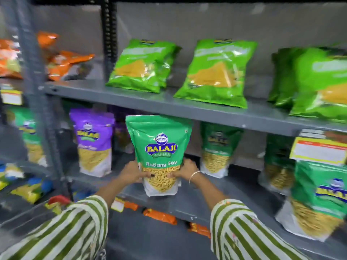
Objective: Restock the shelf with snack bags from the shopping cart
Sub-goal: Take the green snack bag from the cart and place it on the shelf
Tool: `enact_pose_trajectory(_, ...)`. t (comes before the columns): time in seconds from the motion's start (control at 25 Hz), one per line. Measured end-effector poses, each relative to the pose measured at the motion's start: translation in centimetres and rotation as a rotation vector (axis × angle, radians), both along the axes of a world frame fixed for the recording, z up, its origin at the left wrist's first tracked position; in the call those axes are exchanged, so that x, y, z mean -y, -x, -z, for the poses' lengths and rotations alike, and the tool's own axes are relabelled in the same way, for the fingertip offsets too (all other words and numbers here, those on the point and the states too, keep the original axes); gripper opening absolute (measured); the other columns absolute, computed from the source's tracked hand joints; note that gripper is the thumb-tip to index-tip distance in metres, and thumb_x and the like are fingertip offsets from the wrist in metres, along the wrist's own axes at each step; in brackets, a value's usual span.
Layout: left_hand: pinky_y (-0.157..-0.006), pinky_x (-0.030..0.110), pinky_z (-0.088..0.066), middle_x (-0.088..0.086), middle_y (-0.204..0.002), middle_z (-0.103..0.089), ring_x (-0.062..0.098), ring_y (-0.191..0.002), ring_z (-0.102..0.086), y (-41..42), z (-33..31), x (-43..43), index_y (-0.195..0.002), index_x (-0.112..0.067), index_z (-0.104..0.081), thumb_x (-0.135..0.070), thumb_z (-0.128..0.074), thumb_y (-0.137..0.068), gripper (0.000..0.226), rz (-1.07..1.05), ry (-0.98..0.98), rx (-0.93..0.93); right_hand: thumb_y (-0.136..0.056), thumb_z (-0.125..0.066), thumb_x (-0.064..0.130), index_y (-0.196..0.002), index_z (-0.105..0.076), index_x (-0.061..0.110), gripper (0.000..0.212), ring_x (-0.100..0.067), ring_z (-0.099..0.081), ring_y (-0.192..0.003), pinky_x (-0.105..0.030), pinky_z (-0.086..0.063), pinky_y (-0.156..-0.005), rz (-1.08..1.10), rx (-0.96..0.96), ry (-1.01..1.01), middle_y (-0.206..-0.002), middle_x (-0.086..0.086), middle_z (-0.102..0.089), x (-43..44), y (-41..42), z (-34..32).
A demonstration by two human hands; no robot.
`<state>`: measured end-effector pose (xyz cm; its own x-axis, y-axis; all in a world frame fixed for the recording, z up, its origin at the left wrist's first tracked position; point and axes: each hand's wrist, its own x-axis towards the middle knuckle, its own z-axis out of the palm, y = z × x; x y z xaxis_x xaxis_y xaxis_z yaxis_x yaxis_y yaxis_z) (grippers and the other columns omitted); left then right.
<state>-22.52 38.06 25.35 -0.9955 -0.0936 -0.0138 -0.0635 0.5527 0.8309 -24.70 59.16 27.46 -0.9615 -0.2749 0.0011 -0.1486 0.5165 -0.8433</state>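
A green Balaji Ratlami Sev bag (159, 145) stands upright at the front of the middle grey shelf (199, 201). My left hand (131, 172) grips its lower left side and my right hand (187, 170) grips its lower right side, thumbs over the clear window. A second bag of the same kind seems to sit right behind it. The shopping cart is out of view.
A purple Balaji bag (93, 141) stands to the left, more green Balaji bags (217, 147) (319, 199) to the right. Light green bags (216, 72) lean on the upper shelf (169, 104). Orange packets (159, 216) lie on the shelf below. A yellow price tag (319, 151) hangs at right.
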Motion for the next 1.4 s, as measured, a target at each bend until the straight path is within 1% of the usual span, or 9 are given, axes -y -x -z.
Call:
enact_pose_trajectory(0.08,-0.070,0.023,-0.049,0.004,-0.104,-0.066,0.017,-0.097,-0.061,2.1,0.4,-4.7,-0.109,-0.007,-0.064,-0.014,-0.079,-0.066,0.047,0.120,-0.005,0.023,-0.054,-0.086,0.009,-0.113,-0.060,0.003,0.064,-0.019,-0.059,-0.101,-0.039,-0.050,-0.096,0.106,0.040,0.047,-0.115,-0.011,-0.065,-4.4,-0.2,0.4)
enact_pose_trajectory(0.16,-0.063,0.024,-0.050,0.008,-0.102,-0.065,0.021,-0.093,-0.061,4.2,1.1,-9.0,-0.106,-0.012,-0.062,-0.011,-0.076,-0.069,0.040,0.192,-0.031,0.078,-0.058,-0.081,-0.001,-0.116,-0.056,0.000,0.063,-0.018,-0.057,-0.100,-0.030,-0.053,-0.089,0.208,0.080,0.122,-0.115,-0.011,-0.063,-8.5,-0.3,1.1)
enact_pose_trajectory(0.28,-0.076,0.035,-0.056,0.007,-0.104,-0.067,0.021,-0.095,-0.063,6.4,2.2,-13.8,-0.105,-0.019,-0.061,-0.016,-0.078,-0.068,0.041,0.266,-0.051,0.138,-0.062,-0.076,-0.010,-0.116,-0.053,-0.004,0.059,-0.018,-0.055,-0.097,-0.007,-0.051,-0.062,0.312,0.127,0.184,-0.111,-0.010,-0.062,-12.8,-0.1,2.4)
enact_pose_trajectory(0.48,-0.081,0.039,-0.057,0.010,-0.111,-0.071,0.024,-0.100,-0.066,9.5,3.7,-17.5,-0.108,-0.015,-0.065,-0.020,-0.080,-0.064,0.047,0.330,-0.026,0.162,-0.057,-0.082,0.000,-0.109,-0.059,0.002,0.057,-0.024,-0.062,-0.102,-0.035,-0.052,-0.092,0.430,0.131,0.157,-0.117,-0.016,-0.066,-16.4,1.9,4.6)
enact_pose_trajectory(0.76,-0.083,0.036,-0.053,0.012,-0.117,-0.068,0.026,-0.105,-0.064,10.4,4.7,-18.4,-0.112,-0.011,-0.061,-0.016,-0.078,-0.067,0.049,0.329,-0.072,0.163,-0.056,-0.083,0.000,-0.110,-0.058,0.003,0.060,-0.022,-0.060,-0.097,-0.040,-0.051,-0.095,0.455,0.115,0.182,-0.114,-0.014,-0.066,-17.1,2.9,5.9)
enact_pose_trajectory(0.88,-0.082,0.028,-0.046,0.006,-0.117,-0.065,0.020,-0.100,-0.060,9.8,5.3,-18.4,-0.117,-0.011,-0.054,-0.016,-0.078,-0.067,0.056,0.353,-0.127,0.167,-0.055,-0.083,0.000,-0.117,-0.050,0.005,0.071,-0.026,-0.058,-0.109,-0.045,-0.048,-0.098,0.403,0.193,0.271,-0.120,-0.013,-0.062,-17.4,2.9,6.5)
enact_pose_trajectory(0.96,-0.086,0.029,-0.047,0.006,-0.120,-0.063,0.018,-0.101,-0.058,9.0,6.1,-18.8,-0.118,-0.012,-0.052,-0.018,-0.080,-0.064,0.061,0.323,-0.172,0.181,-0.060,-0.079,-0.005,-0.116,-0.048,0.005,0.065,-0.027,-0.057,-0.110,-0.044,-0.048,-0.097,0.364,0.232,0.302,-0.120,-0.014,-0.061,-17.5,2.7,7.2)
enact_pose_trajectory(1.12,-0.084,0.030,-0.046,0.011,-0.118,-0.065,0.023,-0.102,-0.060,7.4,7.1,-19.3,-0.111,-0.007,-0.057,-0.021,-0.080,-0.065,0.054,0.167,-0.117,0.101,-0.064,-0.078,0.000,-0.115,-0.055,0.005,0.057,-0.028,-0.059,-0.109,-0.044,-0.047,-0.099,0.417,0.188,0.234,-0.120,-0.018,-0.063,-17.2,1.8,8.1)
enact_pose_trajectory(1.4,-0.080,0.023,-0.042,0.013,-0.121,-0.065,0.026,-0.110,-0.061,4.4,6.4,-19.3,-0.112,-0.007,-0.060,-0.021,-0.078,-0.067,0.050,0.230,-0.115,0.081,-0.065,-0.080,0.012,-0.118,-0.055,0.006,0.059,-0.028,-0.056,-0.116,-0.041,-0.046,-0.101,0.427,0.195,0.140,-0.126,-0.013,-0.061,-17.1,-1.1,7.8)
